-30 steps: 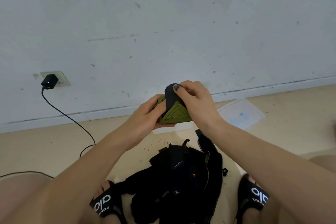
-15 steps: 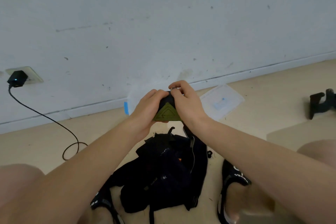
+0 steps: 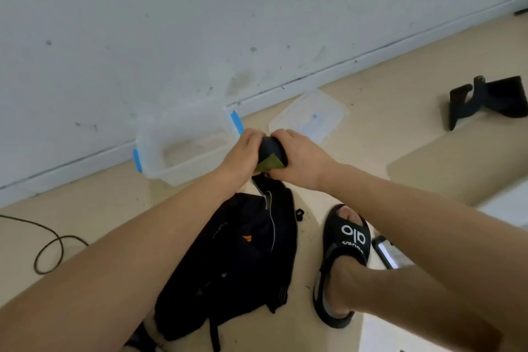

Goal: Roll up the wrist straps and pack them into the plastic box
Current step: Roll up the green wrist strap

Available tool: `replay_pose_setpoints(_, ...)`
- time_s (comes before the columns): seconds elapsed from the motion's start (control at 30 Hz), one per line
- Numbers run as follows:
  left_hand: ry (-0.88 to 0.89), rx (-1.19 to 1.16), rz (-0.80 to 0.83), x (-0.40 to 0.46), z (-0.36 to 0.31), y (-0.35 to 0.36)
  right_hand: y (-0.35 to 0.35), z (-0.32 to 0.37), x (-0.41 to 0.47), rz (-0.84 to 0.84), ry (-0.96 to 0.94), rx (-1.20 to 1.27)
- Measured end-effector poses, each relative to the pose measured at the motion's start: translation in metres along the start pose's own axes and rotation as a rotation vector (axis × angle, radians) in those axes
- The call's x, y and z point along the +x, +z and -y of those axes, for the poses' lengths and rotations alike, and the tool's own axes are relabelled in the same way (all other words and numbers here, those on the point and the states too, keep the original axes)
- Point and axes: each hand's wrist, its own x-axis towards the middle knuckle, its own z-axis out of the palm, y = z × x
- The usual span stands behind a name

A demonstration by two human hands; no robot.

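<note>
I grip the rolled wrist strap [image 3: 271, 156] between my left hand [image 3: 243, 151] and right hand [image 3: 300, 157] at frame centre, and the open plastic box [image 3: 183, 148] lies just left of it, nearest my left hand.

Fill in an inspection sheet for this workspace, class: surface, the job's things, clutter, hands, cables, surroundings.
Surface: beige floor, specks of dirt.
Job's things: black and green rolled wrist strap held in both hands; clear plastic box with blue clips open by the wall; its clear lid lying flat to the right; another black strap unrolled, far right.
Clutter: black fabric bag below the hands.
Hands: left hand and right hand both grip the strap.
Cables: black cable looped on the floor, left.
Surroundings: scuffed white wall; black sandal on a foot.
</note>
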Motion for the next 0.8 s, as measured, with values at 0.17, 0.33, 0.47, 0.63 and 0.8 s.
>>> replay_pose_setpoints(0.17,-0.131,0.204,0.058,0.040,0.054,0.012,0.035,-0.082,0.034,-0.083,0.314,0.070)
replay_pose_setpoints(0.33,-0.151,0.484,0.161,0.061,0.125,0.010,0.092,-0.162,0.052,-0.102,0.541,0.091)
replay_pose_setpoints(0.47,-0.184,0.604,0.244,0.068,0.173,0.006,0.133,-0.204,0.047,-0.012,0.594,0.021)
replay_pose_setpoints(0.63,-0.109,0.656,0.242,0.064,0.179,0.000,0.125,-0.225,0.049,0.092,0.572,-0.221)
replay_pose_setpoints(0.8,-0.063,0.659,0.129,0.045,0.163,-0.018,0.106,-0.197,0.047,0.118,0.649,-0.289)
